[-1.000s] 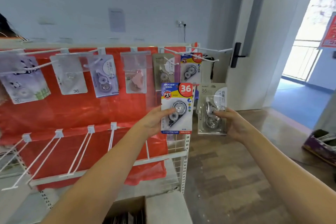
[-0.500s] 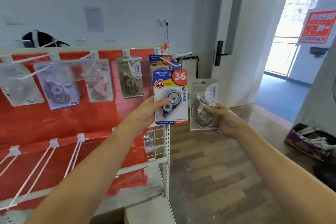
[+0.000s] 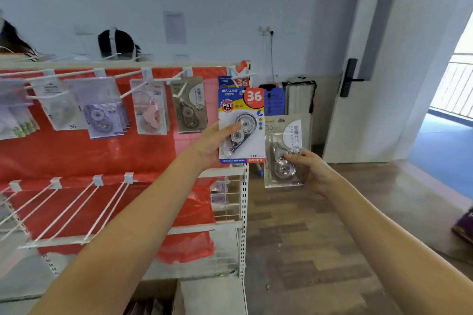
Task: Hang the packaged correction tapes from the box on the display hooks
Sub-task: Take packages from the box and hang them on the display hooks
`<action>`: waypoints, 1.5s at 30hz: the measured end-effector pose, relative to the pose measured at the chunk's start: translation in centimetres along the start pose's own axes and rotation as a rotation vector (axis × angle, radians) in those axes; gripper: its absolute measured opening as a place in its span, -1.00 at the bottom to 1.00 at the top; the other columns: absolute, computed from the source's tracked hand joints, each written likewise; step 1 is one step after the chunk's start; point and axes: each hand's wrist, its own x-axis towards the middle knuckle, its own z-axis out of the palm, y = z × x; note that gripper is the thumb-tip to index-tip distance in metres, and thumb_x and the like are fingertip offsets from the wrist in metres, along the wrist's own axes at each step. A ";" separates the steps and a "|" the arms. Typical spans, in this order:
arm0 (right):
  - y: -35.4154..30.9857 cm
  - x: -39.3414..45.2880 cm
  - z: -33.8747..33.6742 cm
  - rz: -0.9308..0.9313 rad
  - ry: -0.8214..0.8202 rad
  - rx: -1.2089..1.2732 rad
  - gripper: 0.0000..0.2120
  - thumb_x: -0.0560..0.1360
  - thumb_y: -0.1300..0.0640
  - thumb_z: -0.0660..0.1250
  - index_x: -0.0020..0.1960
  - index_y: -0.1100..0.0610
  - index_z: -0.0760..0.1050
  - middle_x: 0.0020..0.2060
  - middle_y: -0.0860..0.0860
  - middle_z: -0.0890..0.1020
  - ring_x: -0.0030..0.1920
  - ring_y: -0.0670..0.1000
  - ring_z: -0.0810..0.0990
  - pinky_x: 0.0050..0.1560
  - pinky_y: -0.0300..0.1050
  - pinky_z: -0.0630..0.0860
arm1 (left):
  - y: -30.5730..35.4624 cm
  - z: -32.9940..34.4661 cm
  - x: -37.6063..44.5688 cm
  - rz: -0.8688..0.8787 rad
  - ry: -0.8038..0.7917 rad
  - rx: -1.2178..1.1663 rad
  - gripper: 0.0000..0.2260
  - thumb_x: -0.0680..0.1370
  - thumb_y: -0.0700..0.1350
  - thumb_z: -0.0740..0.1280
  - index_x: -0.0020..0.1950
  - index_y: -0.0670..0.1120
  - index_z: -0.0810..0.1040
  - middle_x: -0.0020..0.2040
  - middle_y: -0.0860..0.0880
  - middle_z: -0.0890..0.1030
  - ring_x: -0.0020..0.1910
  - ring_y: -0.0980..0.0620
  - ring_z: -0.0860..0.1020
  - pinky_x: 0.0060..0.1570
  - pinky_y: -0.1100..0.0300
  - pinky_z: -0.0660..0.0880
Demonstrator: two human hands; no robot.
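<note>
Packaged correction tapes are partly up on the display rack (image 3: 243, 212) already. In the head view, the top row of white hooks carries several hung packs: a clear one marked 36 (image 3: 62, 110), a lilac one (image 3: 103, 115), a pink 30m pack (image 3: 151, 112), a beige one (image 3: 189, 107), and at the far right hook (image 3: 240, 75) a blue-and-yellow pack (image 3: 231, 82) mostly hidden behind the one in hand.

The left hand (image 3: 212, 143) grips a matching blue-and-yellow correction tape pack (image 3: 242, 125), thumb across its front, holding it upright just below that right-end hook; it does not look threaded on yet. The right hand (image 3: 311, 171) pinches a beige pack (image 3: 284, 151) by its lower right side, held off to the right of the rack, apart from any hook.

The lower row of hooks (image 3: 76, 210) hangs bare. The box (image 3: 153, 305) shows only as a sliver at the bottom edge; how much stock is left inside cannot be told. My judgement: the job is mid-way, with these two packs next and the lower row perhaps waiting.
</note>
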 end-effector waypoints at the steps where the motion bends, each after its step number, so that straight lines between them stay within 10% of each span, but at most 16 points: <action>1: 0.2 0.1 -0.2 0.011 -0.001 -0.004 -0.85 0.45 0.30 0.32 0.01 0.17 0.51 -0.22 0.05 0.71 -0.25 0.01 0.69 -0.26 -0.11 0.63 | 0.0 -0.1 0.2 -0.006 0.030 0.008 -0.86 0.58 -0.27 0.24 0.07 -0.13 0.54 -0.14 -0.03 0.70 -0.20 0.04 0.67 -0.21 0.15 0.62; 6: 0.9 0.9 -0.7 0.051 -0.017 0.035 -0.78 0.39 0.28 0.35 0.03 0.19 0.49 -0.21 0.06 0.71 -0.25 0.03 0.69 -0.30 -0.11 0.62 | 0.3 -0.6 2.6 -0.050 0.271 0.087 -0.79 0.52 -0.21 0.36 0.14 -0.21 0.55 -0.02 -0.16 0.68 -0.27 0.06 0.66 -0.25 0.21 0.61; 10: 0.9 1.2 -1.0 0.052 -0.037 0.042 -0.67 0.32 0.26 0.36 0.08 0.20 0.50 -0.13 0.11 0.70 -0.19 0.07 0.69 -0.26 -0.09 0.62 | 0.4 -1.7 6.1 -0.082 0.396 0.203 -0.41 0.24 0.17 0.57 0.11 -0.17 0.59 0.09 -0.15 0.64 -0.01 -0.10 0.63 0.13 -0.05 0.53; 13: 1.1 1.6 -1.3 0.045 -0.006 0.052 -0.70 0.35 0.29 0.35 0.09 0.22 0.49 -0.16 0.10 0.70 -0.21 0.06 0.69 -0.33 -0.15 0.60 | 0.6 -1.5 7.3 -0.131 0.452 0.221 -0.59 0.42 0.02 0.48 0.14 -0.20 0.53 0.01 -0.13 0.60 -0.12 -0.09 0.60 -0.02 0.05 0.55; 19: 1.2 2.5 -1.7 0.054 0.029 0.040 -0.61 0.30 0.27 0.37 0.13 0.23 0.48 -0.07 0.16 0.68 -0.16 0.12 0.67 -0.23 -0.07 0.63 | 0.1 -3.2 11.0 -0.168 0.481 0.240 -0.31 0.30 0.14 0.53 0.27 -0.25 0.49 0.14 -0.17 0.60 0.08 -0.18 0.59 0.17 -0.10 0.51; 26: 1.1 2.6 -1.0 0.053 0.014 0.034 -0.74 0.40 0.30 0.34 0.09 0.19 0.50 -0.10 0.12 0.69 -0.17 0.08 0.68 -0.15 -0.06 0.63 | 0.2 -3.0 11.9 -0.130 0.453 0.423 -0.54 0.53 0.06 0.34 0.33 -0.19 0.46 0.10 -0.09 0.51 -0.01 -0.02 0.46 -0.18 0.22 0.39; 31: 0.8 2.6 0.4 0.014 -0.006 0.057 -0.78 0.39 0.33 0.34 0.03 0.18 0.52 -0.17 0.08 0.71 -0.23 0.02 0.69 -0.21 -0.14 0.62 | -0.9 -4.4 10.1 -0.119 0.368 0.574 -0.61 0.49 0.04 0.41 0.19 -0.21 0.55 0.11 -0.15 0.60 0.07 -0.11 0.57 0.19 -0.05 0.49; 35: 0.6 2.6 2.3 -0.002 -0.077 0.040 -0.75 0.34 0.29 0.37 0.02 0.18 0.54 -0.12 0.08 0.70 -0.17 0.02 0.69 -0.10 -0.11 0.61 | -1.6 -5.3 7.6 -0.152 0.259 0.872 -0.82 0.52 -0.01 0.38 -0.10 -0.12 0.54 -0.16 -0.06 0.61 -0.17 -0.03 0.58 -0.07 0.10 0.53; 45: 1.2 3.2 11.5 -0.121 -0.329 -0.049 -0.77 0.43 0.39 0.30 0.04 0.18 0.52 -0.17 0.03 0.71 -0.18 -0.03 0.69 -0.18 -0.19 0.62 | 1.5 -10.5 0.1 -0.046 0.346 1.492 -0.84 0.53 0.00 0.31 -0.01 -0.04 0.60 0.01 -0.05 0.65 0.03 -0.07 0.57 -0.15 0.20 0.35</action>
